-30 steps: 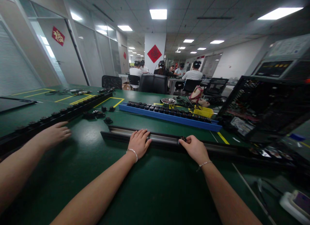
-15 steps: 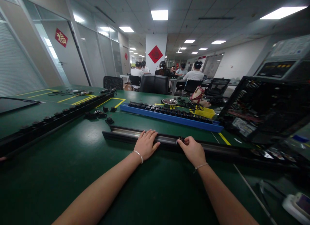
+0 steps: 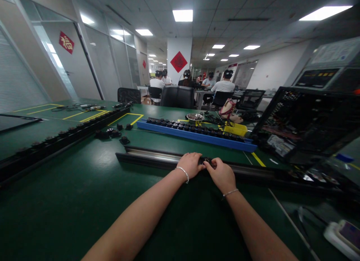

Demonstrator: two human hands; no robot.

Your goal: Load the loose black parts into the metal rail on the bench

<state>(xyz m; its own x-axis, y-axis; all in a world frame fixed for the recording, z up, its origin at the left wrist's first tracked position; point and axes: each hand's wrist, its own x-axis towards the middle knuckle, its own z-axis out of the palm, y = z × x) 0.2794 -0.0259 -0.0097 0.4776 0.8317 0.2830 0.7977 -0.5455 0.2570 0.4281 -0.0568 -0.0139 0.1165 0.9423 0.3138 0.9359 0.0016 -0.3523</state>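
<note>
The right hand (image 3: 223, 175) pinches a small black part (image 3: 207, 160) between thumb and fingers, at the long black rail (image 3: 152, 158). The left hand (image 3: 190, 165) lays curved fingers across the rail, thumb beside the part; whether it grips is unclear. The straight, trough-shaped rail shines smooth and metallic inside.

Lit by ceiling panels (image 3: 182, 15) across top; walled with glazed partition (image 3: 98, 60), upper left; broken by white pillar (image 3: 180, 44), upper centre; furnished with black chair (image 3: 177, 97) above centre.
</note>
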